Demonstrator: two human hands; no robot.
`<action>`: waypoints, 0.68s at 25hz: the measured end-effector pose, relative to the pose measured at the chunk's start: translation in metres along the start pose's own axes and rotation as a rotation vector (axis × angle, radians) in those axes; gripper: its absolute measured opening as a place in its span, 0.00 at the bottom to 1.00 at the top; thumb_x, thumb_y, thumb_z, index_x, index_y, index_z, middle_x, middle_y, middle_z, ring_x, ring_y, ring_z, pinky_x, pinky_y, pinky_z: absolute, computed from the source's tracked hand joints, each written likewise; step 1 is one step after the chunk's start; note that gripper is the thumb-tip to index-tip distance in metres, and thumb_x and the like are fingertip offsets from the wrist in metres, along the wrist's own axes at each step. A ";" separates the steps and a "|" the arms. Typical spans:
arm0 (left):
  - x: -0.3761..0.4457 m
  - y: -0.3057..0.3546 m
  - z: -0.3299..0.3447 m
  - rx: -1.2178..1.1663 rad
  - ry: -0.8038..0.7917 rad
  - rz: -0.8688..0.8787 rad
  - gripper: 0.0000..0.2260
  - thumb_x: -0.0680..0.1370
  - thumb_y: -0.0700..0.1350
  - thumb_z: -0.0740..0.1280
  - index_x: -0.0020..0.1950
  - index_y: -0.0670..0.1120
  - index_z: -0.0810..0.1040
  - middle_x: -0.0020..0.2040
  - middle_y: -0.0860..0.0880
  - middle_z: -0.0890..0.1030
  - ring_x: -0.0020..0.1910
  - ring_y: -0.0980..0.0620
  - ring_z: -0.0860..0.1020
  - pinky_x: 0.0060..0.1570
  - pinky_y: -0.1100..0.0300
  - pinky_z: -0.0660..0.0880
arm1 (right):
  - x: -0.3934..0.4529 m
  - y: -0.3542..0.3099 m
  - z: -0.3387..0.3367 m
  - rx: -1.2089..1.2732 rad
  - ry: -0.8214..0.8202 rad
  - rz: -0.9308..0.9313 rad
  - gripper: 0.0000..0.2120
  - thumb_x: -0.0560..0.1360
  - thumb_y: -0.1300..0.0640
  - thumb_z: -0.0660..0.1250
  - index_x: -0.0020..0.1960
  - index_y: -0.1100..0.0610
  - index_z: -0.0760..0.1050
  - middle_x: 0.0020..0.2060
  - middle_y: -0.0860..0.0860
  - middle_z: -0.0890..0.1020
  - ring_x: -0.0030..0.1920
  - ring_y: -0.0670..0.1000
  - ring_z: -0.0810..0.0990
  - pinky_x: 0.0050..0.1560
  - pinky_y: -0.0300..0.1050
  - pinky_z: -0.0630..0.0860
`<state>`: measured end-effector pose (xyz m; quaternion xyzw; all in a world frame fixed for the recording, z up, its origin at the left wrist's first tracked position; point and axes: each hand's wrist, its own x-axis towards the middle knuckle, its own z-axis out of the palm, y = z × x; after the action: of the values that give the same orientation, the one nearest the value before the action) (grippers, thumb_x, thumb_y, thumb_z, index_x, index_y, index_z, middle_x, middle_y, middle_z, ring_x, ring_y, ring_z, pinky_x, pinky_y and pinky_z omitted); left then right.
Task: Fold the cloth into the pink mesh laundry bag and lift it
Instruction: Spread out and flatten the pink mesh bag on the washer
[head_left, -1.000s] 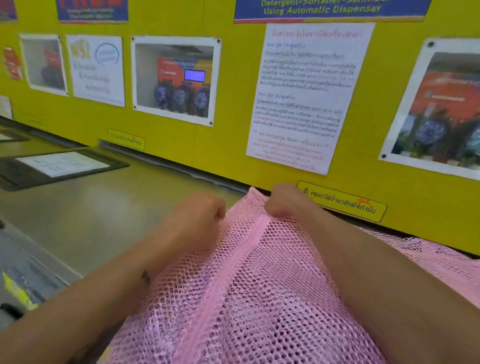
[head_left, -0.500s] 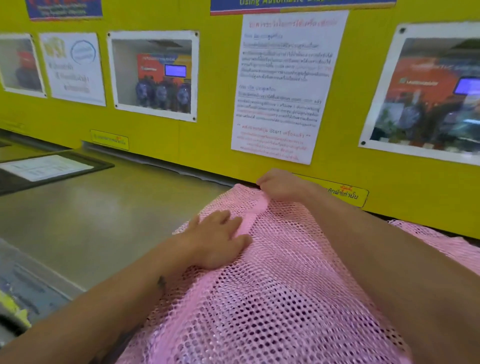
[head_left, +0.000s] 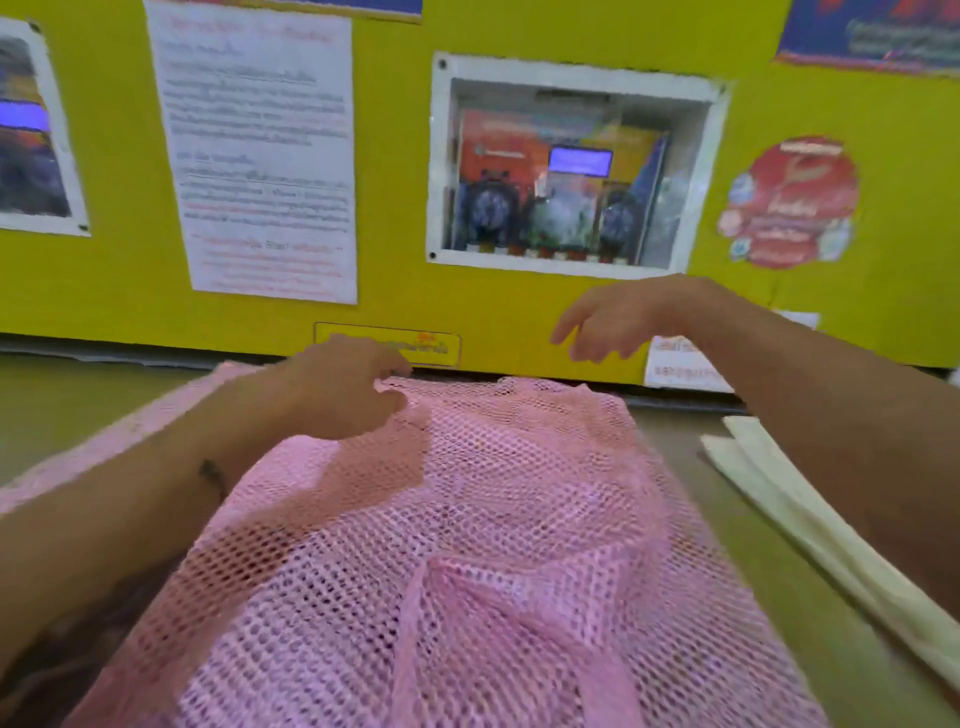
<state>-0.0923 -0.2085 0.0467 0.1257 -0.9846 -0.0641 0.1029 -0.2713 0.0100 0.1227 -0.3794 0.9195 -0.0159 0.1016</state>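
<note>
Pink mesh laundry bag (head_left: 467, 519): far edge pinched by left hand (head_left: 345, 387); right hand (head_left: 618, 322) open, empty, raised. Both corners to be gripped evenly.

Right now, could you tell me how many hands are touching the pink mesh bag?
1. The left hand rests on the far edge of the pink mesh bag; the right hand hovers open above it, touching nothing.

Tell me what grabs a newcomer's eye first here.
The pink mesh laundry bag fills the lower middle of the counter, with the left hand resting on its far edge. The right hand hovers open above it, before a bright yellow wall covered in posters.
</note>
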 end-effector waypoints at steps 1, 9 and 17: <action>0.009 0.023 0.007 -0.014 -0.016 0.038 0.20 0.79 0.54 0.62 0.71 0.53 0.71 0.69 0.51 0.75 0.68 0.48 0.72 0.66 0.55 0.67 | -0.009 0.024 0.002 0.019 -0.007 0.031 0.20 0.80 0.59 0.63 0.71 0.54 0.71 0.54 0.53 0.81 0.55 0.54 0.81 0.54 0.52 0.79; 0.082 0.076 0.057 0.032 0.042 -0.060 0.13 0.76 0.43 0.60 0.54 0.46 0.83 0.55 0.45 0.84 0.49 0.44 0.81 0.49 0.48 0.80 | 0.002 0.105 0.061 0.257 0.181 0.025 0.09 0.75 0.62 0.63 0.47 0.61 0.82 0.37 0.54 0.84 0.36 0.51 0.78 0.32 0.41 0.71; 0.110 0.080 0.066 0.098 0.130 -0.243 0.03 0.72 0.41 0.66 0.38 0.44 0.78 0.37 0.46 0.78 0.37 0.46 0.76 0.35 0.55 0.73 | 0.035 0.094 0.086 0.264 0.220 0.060 0.12 0.75 0.60 0.62 0.57 0.60 0.74 0.51 0.57 0.79 0.49 0.56 0.78 0.47 0.50 0.76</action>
<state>-0.2297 -0.1541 0.0149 0.2527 -0.9554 -0.0196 0.1517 -0.3441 0.0567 0.0229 -0.3313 0.9259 -0.1747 0.0498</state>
